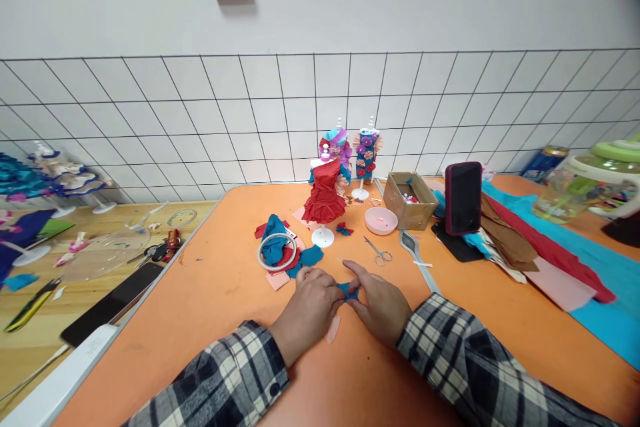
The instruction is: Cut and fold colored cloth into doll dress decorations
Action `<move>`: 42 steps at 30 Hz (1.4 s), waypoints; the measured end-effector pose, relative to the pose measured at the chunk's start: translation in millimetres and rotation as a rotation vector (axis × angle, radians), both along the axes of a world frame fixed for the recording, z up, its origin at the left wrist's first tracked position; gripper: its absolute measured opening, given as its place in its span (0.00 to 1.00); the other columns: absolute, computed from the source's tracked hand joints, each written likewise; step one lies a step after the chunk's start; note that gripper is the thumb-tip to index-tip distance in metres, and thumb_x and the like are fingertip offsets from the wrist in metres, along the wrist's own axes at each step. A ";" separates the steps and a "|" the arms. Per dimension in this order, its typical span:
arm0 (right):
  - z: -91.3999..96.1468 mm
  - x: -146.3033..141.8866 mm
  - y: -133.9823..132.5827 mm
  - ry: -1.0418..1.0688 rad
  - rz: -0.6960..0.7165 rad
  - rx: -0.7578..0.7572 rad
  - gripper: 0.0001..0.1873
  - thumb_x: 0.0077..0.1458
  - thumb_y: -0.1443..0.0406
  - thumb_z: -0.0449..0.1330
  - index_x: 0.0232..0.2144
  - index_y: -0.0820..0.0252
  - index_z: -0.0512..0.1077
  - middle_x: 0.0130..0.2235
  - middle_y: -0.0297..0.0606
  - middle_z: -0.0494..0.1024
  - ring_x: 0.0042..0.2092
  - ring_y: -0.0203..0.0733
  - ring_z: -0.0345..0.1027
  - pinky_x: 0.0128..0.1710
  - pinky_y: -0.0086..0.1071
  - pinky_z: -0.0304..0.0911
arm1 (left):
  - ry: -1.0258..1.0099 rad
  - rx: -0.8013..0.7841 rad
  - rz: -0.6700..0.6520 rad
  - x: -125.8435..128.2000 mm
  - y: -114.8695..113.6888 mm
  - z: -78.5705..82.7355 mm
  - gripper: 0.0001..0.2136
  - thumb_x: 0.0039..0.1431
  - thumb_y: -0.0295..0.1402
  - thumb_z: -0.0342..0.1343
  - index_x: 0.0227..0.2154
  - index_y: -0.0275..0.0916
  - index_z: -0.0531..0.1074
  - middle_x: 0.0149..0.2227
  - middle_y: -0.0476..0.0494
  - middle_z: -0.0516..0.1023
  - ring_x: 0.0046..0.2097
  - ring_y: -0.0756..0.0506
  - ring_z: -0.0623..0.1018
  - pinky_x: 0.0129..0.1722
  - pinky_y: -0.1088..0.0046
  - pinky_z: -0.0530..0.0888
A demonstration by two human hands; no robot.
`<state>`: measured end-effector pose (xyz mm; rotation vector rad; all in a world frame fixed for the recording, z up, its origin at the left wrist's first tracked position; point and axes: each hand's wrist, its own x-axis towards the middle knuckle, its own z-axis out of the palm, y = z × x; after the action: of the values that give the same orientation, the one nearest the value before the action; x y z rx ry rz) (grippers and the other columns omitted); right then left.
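Between my two hands is a small piece of blue crepe paper. My left hand has its fingers curled at the paper's left edge. At the right edge, my right hand pinches it between thumb and fingers. A pale pink scrap lies on the orange table just below my left fingers. Beyond my hands a miniature dress form in a red paper dress stands on a round white base. Small scissors lie past my right hand, near a pink dish.
Left of the dress form, a white ring lies on blue and red paper scraps. A cardboard box, an upright phone and layered paper sheets are on the right. Another dressed form stands behind. A wooden surface adjoins at left.
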<state>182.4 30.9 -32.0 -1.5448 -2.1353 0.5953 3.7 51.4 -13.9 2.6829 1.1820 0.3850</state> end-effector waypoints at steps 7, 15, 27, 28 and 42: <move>1.5 -0.5 -0.9 0.012 -0.015 -0.043 0.34 0.53 0.70 0.57 0.61 0.53 0.53 0.38 0.30 0.79 0.42 0.42 0.71 0.41 0.33 0.60 | -0.033 -0.028 -0.001 0.8 -1.3 -1.7 0.07 0.63 0.32 0.53 0.34 0.41 0.77 0.31 0.45 0.75 0.38 0.45 0.71 0.40 0.66 0.62; 3.0 -0.4 -1.5 -0.013 0.009 0.031 0.29 0.53 0.70 0.56 0.58 0.54 0.58 0.44 0.35 0.76 0.45 0.42 0.68 0.43 0.33 0.60 | -0.034 0.019 -0.023 0.8 -0.4 -4.9 0.08 0.62 0.32 0.54 0.30 0.41 0.77 0.34 0.45 0.75 0.40 0.44 0.69 0.40 0.65 0.61; 0.7 -0.6 0.0 0.029 -0.019 -0.007 0.28 0.53 0.70 0.55 0.57 0.53 0.59 0.41 0.33 0.77 0.44 0.42 0.67 0.42 0.33 0.58 | -0.018 0.012 0.012 2.3 -1.1 -0.5 0.08 0.62 0.31 0.53 0.31 0.40 0.77 0.30 0.45 0.76 0.38 0.44 0.71 0.42 0.63 0.63; 0.3 -0.8 0.2 0.041 -0.018 -0.016 0.28 0.53 0.70 0.55 0.56 0.54 0.59 0.41 0.33 0.77 0.44 0.42 0.68 0.42 0.33 0.58 | -0.017 0.017 0.012 3.2 -1.6 -0.8 0.08 0.62 0.30 0.53 0.30 0.40 0.77 0.30 0.45 0.76 0.38 0.44 0.71 0.42 0.63 0.63; -3.7 8.6 0.1 0.319 -0.062 -0.013 0.31 0.50 0.70 0.56 0.55 0.53 0.53 0.33 0.27 0.77 0.29 0.35 0.65 0.30 0.29 0.56 | -0.083 -0.136 -0.459 -66.7 15.9 31.7 0.11 0.64 0.32 0.48 0.39 0.45 0.77 0.35 0.44 0.79 0.39 0.46 0.73 0.40 0.69 0.67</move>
<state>191.0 31.0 -35.8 -1.4096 -1.8411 0.7785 -63.0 67.3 17.8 2.6771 0.5207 0.3226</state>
